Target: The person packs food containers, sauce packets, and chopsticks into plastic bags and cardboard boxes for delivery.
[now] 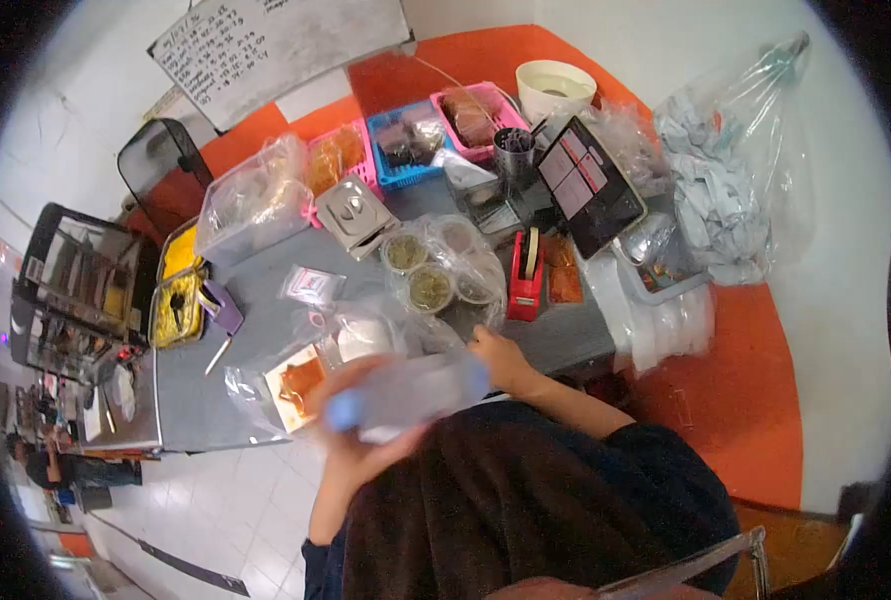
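A translucent container with blue ends [411,392], smeared by motion, is held close to my body in my left hand [366,425]. My right hand [498,358] is at the table's front edge, just beyond the container's far end, with fingers curled; whatever it may hold is too small to make out. Beyond the hands, clear plastic bags lie around round tubs of green contents [431,288]. A white card with an orange-brown item [299,384] lies left of the container, near a white round thing in plastic [363,338].
A red tape dispenser [527,275], a tablet [591,187] and a metal box [354,213] stand on the grey table [191,390]. Pink and blue baskets [406,148] line the back. Yellow trays [177,305] are at left; a hanging plastic bag [731,180] is at right. A person [51,465] is far left.
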{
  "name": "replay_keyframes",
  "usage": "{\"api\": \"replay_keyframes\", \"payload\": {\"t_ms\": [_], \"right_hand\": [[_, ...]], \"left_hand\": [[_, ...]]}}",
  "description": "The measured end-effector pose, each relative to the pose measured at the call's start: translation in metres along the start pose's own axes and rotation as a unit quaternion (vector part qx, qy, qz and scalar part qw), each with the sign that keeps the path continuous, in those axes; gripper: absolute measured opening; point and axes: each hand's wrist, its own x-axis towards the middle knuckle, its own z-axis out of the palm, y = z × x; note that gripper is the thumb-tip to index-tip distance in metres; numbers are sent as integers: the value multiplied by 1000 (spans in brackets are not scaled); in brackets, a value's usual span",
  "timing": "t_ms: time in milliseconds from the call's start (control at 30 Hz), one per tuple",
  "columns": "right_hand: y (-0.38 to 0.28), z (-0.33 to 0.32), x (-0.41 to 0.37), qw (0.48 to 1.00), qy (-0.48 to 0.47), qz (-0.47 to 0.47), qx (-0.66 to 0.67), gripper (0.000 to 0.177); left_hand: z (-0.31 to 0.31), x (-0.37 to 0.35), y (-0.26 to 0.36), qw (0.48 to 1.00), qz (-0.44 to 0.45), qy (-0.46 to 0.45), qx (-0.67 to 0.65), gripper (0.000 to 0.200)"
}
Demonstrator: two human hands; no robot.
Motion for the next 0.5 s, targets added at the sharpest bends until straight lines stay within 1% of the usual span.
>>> {"api": "replay_keyframes", "payload": {"t_ms": [33,67,100,133,167,200,233,300,333,400,433,500], "right_hand": [[3,0,-7,998,31,-12,52,17],[5,-2,-13,992,63,-24,104,17],[4,-8,-17,992,63,-26,102,17],[-1,-18,-24,998,4,-27,48,18],[-3,-21,-31,998,-55,-26,-4,18],[9,-6,-34,999,-36,-36,-12,19],[13,-7,-39,999,-33,-33,-11,19],[21,-8,-49,991,-57,-105,-54,14],[25,-8,-50,992,-57,-102,-53,14],[32,-9,-50,985,-40,-166,-18,13],[33,-12,-50,985,-39,-165,-21,13],[31,-19,-49,986,-27,-166,18,9]], "left_hand": [[25,6,-13,997,-26,-63,28,60],[49,7,-33,993,-22,-94,72,61],[68,6,-53,985,-15,-127,116,63],[80,0,-70,985,-14,-127,115,63],[90,-4,-83,987,-46,-102,113,62],[98,-10,-92,988,-76,-79,111,60],[101,-10,-93,988,-74,-82,110,60],[105,-14,-94,981,-102,-85,140,59],[109,-18,-96,981,-102,-88,138,59],[119,-27,-104,966,-65,-148,201,54],[123,-29,-108,967,-63,-146,199,54],[129,-32,-116,951,-18,-179,252,53]]}}
